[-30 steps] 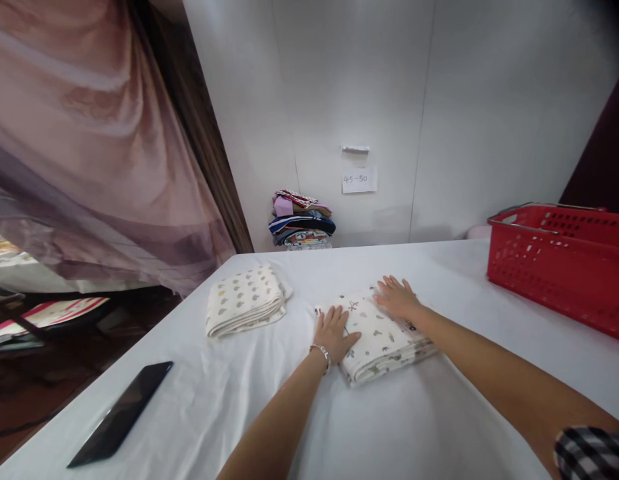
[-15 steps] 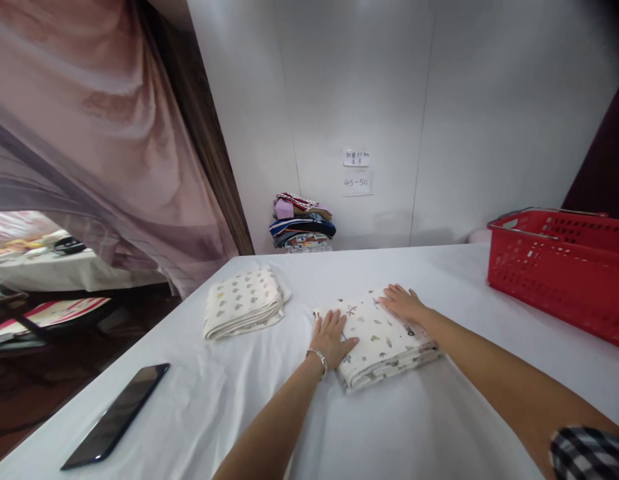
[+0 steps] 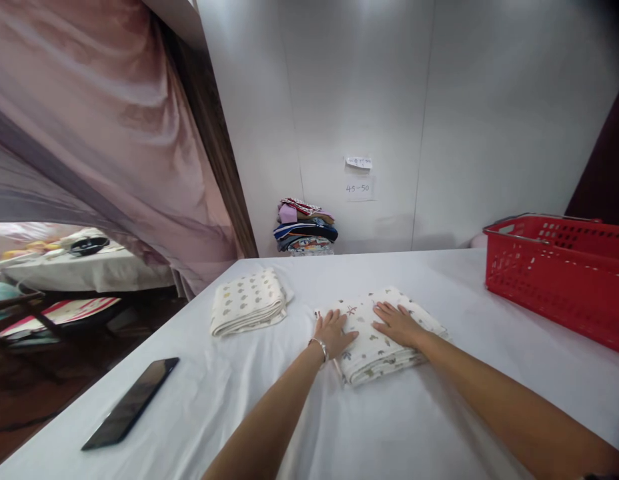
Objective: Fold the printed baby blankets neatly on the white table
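Observation:
A folded white cloth with small leaf and starfish prints (image 3: 374, 360) lies on the white-covered table (image 3: 389, 427). My left hand (image 3: 334, 333), with a bracelet at its wrist, rests flat on the cloth's left side, fingers spread. On the middle of the same cloth lies my right hand (image 3: 398, 325), palm down, its fingers apart. Neither hand grips anything. To the left, a second folded white cloth with a grey-green print (image 3: 249, 301) sits by itself.
A black phone (image 3: 132, 403) lies near the table's left edge. At the right stands a red basket (image 3: 554, 273). Stacked folded fabrics (image 3: 307, 230) are by the back wall, below paper labels (image 3: 359, 188). A pink curtain (image 3: 114, 120) hangs at the left.
My right hand has moved from the cloth's far right edge toward its middle and nearer to me. My left hand stays at the cloth's left side. The view has shifted slightly.

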